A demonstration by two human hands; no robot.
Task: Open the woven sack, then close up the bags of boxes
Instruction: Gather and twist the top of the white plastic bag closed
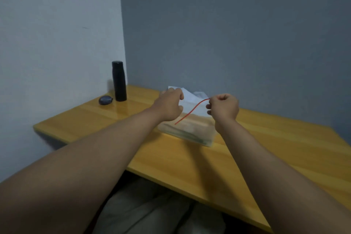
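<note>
My left hand [169, 106] grips the bag's [187, 131] bunched top; right hand [223, 109] pinches the red tie [190, 112]. Bag's long axis runs near-right to far-left.

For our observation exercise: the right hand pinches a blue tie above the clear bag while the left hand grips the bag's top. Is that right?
Not quite. The head view shows the tie is red, not blue. The right hand pinches it above the clear bag, and the left hand grips the bag's top.
</note>
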